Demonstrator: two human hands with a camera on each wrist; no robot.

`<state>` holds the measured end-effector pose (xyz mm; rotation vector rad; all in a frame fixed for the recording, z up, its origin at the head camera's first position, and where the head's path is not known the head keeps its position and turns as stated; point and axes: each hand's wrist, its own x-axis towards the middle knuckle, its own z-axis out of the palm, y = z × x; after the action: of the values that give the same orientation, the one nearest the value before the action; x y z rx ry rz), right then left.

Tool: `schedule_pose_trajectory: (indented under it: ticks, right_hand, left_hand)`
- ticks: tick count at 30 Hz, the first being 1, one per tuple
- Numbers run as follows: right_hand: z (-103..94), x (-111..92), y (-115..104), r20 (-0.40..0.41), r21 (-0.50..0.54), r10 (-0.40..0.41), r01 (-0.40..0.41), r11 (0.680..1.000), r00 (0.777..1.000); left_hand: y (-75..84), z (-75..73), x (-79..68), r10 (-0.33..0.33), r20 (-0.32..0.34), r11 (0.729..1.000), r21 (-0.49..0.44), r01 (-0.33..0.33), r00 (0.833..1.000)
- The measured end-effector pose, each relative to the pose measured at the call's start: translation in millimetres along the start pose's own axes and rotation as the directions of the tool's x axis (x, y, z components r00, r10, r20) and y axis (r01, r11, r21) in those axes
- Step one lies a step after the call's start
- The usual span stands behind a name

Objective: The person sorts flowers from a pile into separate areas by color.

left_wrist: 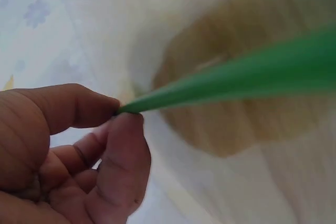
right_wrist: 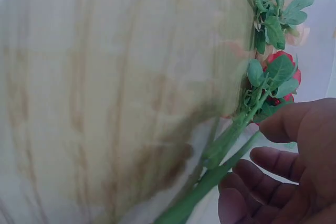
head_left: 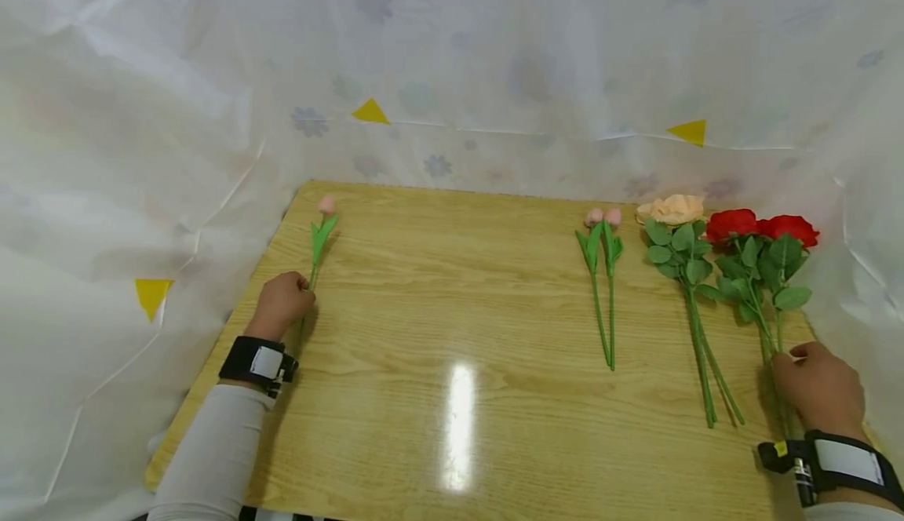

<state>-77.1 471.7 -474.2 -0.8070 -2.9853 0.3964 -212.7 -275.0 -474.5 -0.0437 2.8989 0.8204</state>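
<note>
At the left of the table, my left hand (head_left: 284,301) pinches the thin stem of a pink tulip (head_left: 321,240) between thumb and forefinger. In the left wrist view, the tulip's green stem (left_wrist: 210,85) runs from the fingertips to the right edge. At the far right, my right hand (head_left: 822,388) is at the lower stems of two red roses (head_left: 787,231). In the right wrist view, one rose stem (right_wrist: 210,184) runs up into the space between the thumb and curled fingers (right_wrist: 268,158). The other stem lies just beside it.
Two pink tulips (head_left: 603,258) lie side by side right of the middle. Peach roses (head_left: 671,209) with leafy stems lie between them and the red roses. Floral-patterned sheeting (head_left: 494,50) with yellow triangles walls the wooden table (head_left: 438,293) at the back and sides.
</note>
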Motion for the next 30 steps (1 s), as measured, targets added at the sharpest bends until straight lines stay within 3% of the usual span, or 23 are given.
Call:
schedule_pose_trajectory:
  ticks: [5, 9, 12, 15, 17, 21, 25, 30]
  right_hand:
    - [-2.4, -8, -12, -0.111, 0.095, -0.057, 0.068, 0.993, 0.992]
    - [3.1, -16, -35, -0.181, 0.248, -0.071, 0.115, 0.962, 0.981]
    - [7.8, -24, -60, -0.16, 0.369, 0.0, 0.06, 0.928, 0.987]
    - [9.2, -33, -87, -0.104, 0.49, 0.055, 0.003, 0.872, 0.993]
    - [10.0, -40, -105, -0.084, 0.553, 0.064, -0.007, 0.833, 0.994]
    - [14.1, -50, -138, -0.08, 0.622, 0.017, 0.036, 0.782, 0.997]
    - [26.0, -59, -168, -0.062, 0.652, -0.056, 0.083, 0.754, 0.997]
    - [47.5, -71, -203, -0.049, 0.692, -0.179, 0.163, 0.704, 0.983]
  left_hand:
    - [21.9, 5.6, -0.5, 0.004, 0.029, 0.985, -0.172, 0.001, 1.0]
    - [44.8, 18.2, -4.2, 0.019, 0.061, 0.943, -0.333, 0.002, 0.998]
    - [64.0, 29.8, -8.2, 0.053, 0.089, 0.888, -0.46, -0.006, 0.995]
    - [81.4, 40.9, -10.3, 0.084, 0.098, 0.833, -0.553, -0.016, 0.992]
    - [91.2, 47.4, -10.6, 0.088, 0.096, 0.812, -0.583, -0.015, 0.991]
    - [107.0, 59.6, -10.2, 0.095, 0.101, 0.773, -0.635, -0.01, 0.99]
    - [122.0, 71.2, -10.4, 0.107, 0.123, 0.728, -0.685, 0.007, 0.987]
    - [146.4, 86.0, -12.8, 0.151, 0.174, 0.667, -0.744, 0.03, 0.973]
